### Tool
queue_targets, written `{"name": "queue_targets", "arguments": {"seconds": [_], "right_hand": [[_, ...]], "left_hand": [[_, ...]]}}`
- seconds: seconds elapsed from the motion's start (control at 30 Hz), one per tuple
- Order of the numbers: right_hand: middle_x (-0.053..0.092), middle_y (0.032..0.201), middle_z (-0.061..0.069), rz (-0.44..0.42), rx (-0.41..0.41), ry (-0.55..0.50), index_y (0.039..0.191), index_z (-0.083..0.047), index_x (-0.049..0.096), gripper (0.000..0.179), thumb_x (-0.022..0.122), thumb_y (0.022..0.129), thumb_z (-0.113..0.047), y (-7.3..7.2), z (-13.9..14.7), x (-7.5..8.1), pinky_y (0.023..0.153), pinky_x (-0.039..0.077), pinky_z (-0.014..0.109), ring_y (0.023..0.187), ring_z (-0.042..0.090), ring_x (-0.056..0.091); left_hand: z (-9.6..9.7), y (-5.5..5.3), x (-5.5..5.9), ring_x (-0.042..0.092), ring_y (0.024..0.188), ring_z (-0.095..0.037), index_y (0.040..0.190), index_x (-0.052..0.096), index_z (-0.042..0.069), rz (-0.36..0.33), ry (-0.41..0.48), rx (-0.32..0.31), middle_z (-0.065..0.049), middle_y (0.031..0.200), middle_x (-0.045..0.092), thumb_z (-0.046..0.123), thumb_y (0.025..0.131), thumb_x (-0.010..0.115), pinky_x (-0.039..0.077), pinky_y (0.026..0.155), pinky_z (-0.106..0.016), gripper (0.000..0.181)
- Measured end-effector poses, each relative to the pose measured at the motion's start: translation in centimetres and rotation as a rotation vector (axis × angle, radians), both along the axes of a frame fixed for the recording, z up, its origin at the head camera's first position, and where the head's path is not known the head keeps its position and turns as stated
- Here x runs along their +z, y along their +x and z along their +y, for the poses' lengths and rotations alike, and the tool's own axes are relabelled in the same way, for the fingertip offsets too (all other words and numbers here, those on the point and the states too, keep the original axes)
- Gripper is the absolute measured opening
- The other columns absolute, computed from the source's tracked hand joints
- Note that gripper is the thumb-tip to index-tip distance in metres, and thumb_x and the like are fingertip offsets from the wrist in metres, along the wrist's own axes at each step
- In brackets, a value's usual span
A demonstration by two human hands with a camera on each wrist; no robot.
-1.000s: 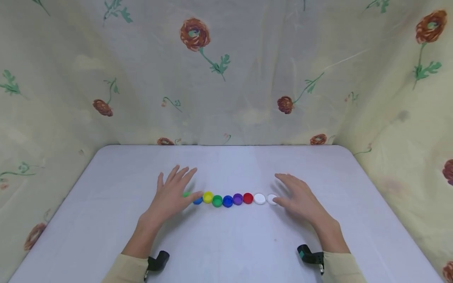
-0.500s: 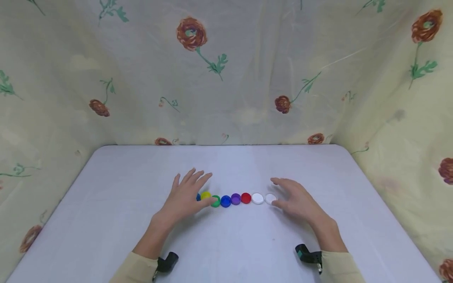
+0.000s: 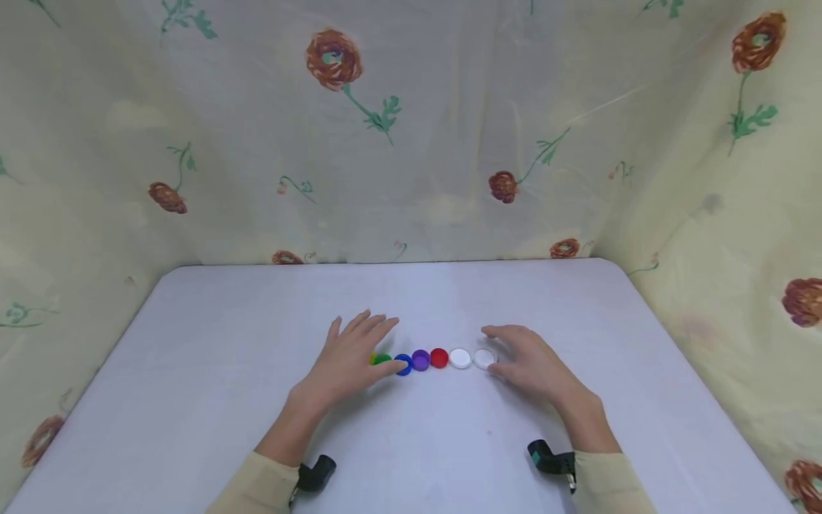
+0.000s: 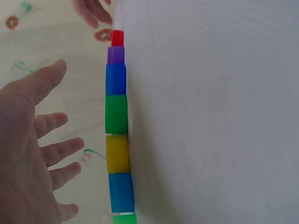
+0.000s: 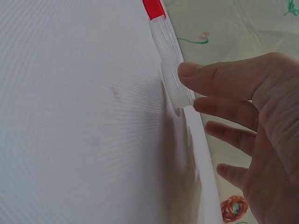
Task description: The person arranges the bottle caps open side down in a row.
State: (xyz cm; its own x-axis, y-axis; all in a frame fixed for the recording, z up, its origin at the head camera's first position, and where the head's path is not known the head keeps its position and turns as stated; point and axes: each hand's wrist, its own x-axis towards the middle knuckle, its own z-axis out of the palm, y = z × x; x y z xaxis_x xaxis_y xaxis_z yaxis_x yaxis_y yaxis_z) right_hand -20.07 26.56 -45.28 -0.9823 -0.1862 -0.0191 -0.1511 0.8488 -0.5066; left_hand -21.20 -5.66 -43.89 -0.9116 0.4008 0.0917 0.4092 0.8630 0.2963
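Observation:
A row of small round bottle caps lies across the middle of the table. In the head view, a green cap [image 3: 382, 358], a blue cap [image 3: 404, 372], a purple cap [image 3: 420, 360], a red cap [image 3: 439, 358], a white cap [image 3: 459, 358] and a clear whitish cap [image 3: 481, 358] show. My left hand [image 3: 349, 363], fingers spread, hovers over the row's left part, hiding some caps. The left wrist view shows a yellow cap [image 4: 117, 154], a lighter blue cap [image 4: 121, 192] and a bright green cap [image 4: 124, 218]. Beside the right end is my right hand [image 3: 536, 364], holding nothing; thumb contact is unclear.
The caps stand on a white-covered table [image 3: 411, 442] with rounded far corners. A flowered curtain [image 3: 424, 143] hangs behind it and along both sides. A black wrist device [image 3: 316, 474] is worn on the left sleeve, another black device [image 3: 551, 458] on the right.
My left hand has moved right along the row, from the left-end caps to above the green and blue ones. My right hand has barely moved. The head view has shifted slightly.

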Motion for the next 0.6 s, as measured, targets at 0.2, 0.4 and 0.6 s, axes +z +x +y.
{"name": "queue_targets", "arguments": {"seconds": [0.2,0.4,0.6], "right_hand": [[0.056,0.143,0.010,0.012,0.012,0.010,0.140,-0.017,0.056,0.057,0.074,0.086,-0.018,0.1,-0.1,-0.1,0.112,0.038,0.058,0.137,0.036,0.047],[0.058,0.141,0.010,0.012,0.020,-0.007,0.139,-0.015,0.057,0.056,0.074,0.086,-0.017,0.1,-0.2,-0.2,0.111,0.040,0.057,0.135,0.035,0.049],[0.058,0.142,0.009,0.007,0.009,0.001,0.139,-0.015,0.058,0.055,0.074,0.086,-0.017,0.1,-0.3,-0.2,0.112,0.040,0.056,0.135,0.034,0.049]], "left_hand": [[1.3,0.1,0.4,0.033,0.149,-0.029,0.150,0.043,0.032,-0.018,0.000,-0.031,-0.001,0.154,0.047,0.066,0.088,0.059,0.016,0.119,-0.068,0.073],[2.3,0.1,0.4,0.035,0.148,-0.027,0.149,0.044,0.032,-0.023,-0.009,-0.071,0.000,0.153,0.048,0.066,0.088,0.059,0.017,0.119,-0.067,0.072],[3.3,0.1,0.2,0.036,0.148,-0.026,0.147,0.047,0.032,-0.035,-0.002,-0.087,0.001,0.152,0.049,0.066,0.087,0.060,0.017,0.120,-0.066,0.070]]}}
